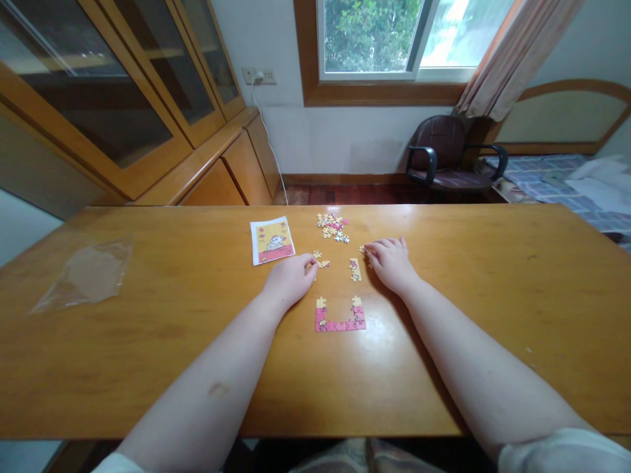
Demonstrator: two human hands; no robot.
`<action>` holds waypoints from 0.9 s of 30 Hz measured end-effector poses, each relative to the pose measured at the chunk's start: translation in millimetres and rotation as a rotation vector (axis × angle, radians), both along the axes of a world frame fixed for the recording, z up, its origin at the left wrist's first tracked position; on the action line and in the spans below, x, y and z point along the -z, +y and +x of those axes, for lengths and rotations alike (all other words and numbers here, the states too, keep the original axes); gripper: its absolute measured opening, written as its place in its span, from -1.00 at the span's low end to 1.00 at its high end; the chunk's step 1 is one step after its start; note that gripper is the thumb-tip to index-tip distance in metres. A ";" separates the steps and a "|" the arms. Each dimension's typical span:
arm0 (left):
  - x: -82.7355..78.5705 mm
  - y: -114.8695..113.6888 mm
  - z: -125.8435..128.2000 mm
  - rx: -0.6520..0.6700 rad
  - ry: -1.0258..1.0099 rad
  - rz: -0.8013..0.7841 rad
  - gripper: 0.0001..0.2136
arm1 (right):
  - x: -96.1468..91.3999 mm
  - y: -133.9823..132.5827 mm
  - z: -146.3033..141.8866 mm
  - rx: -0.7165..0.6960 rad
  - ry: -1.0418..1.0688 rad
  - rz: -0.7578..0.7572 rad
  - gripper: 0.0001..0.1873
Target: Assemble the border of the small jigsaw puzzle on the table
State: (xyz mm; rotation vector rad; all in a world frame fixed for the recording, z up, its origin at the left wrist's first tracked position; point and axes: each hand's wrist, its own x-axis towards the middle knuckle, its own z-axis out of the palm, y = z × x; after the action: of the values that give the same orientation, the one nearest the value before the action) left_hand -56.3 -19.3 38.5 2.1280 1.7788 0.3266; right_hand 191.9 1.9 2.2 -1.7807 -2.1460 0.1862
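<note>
My left hand (pixel 292 281) is closed in a pinch at a small yellow jigsaw piece (pixel 324 264), its fingertips partly hiding it. Just beyond lies another loose piece (pixel 317 253). My right hand (pixel 392 263) rests palm down, fingers stretched out, at a yellow piece (pixel 361 249); more pieces are partly covered by its fingers. To its left is a short joined strip of pieces (pixel 355 269). Nearer me, a U-shaped section of joined pink and yellow pieces (pixel 340 326) lies flat. A pile of loose pieces (pixel 332 225) sits farther back.
A picture card (pixel 273 240) with a white animal on yellow and pink lies behind my left hand. A clear plastic bag (pixel 91 274) is at the left of the wooden table (pixel 197 361). Beyond the table stand a cabinet (pixel 207 171) and an armchair (pixel 444 154).
</note>
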 end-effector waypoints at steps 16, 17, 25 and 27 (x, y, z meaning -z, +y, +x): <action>6.7 10.8 -15.6 -0.194 0.169 0.014 -0.71 | -3.3 4.0 6.1 0.102 0.046 0.056 -0.75; 6.9 10.7 -15.2 -0.163 0.168 0.011 -0.70 | -3.1 3.9 5.9 0.095 0.052 0.053 -0.75; 7.7 11.4 -15.4 -0.135 0.225 -0.056 -0.68 | -2.1 3.6 5.7 0.059 0.076 0.050 -0.76; 8.1 11.9 -15.3 -0.145 0.230 -0.068 -0.66 | -1.9 3.5 5.8 0.050 0.075 0.047 -0.76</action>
State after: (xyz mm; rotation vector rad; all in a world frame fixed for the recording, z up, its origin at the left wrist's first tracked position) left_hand -71.6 -7.3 30.3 2.0641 2.0462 0.0565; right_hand 197.7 5.4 4.1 -1.7708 -2.0351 0.1851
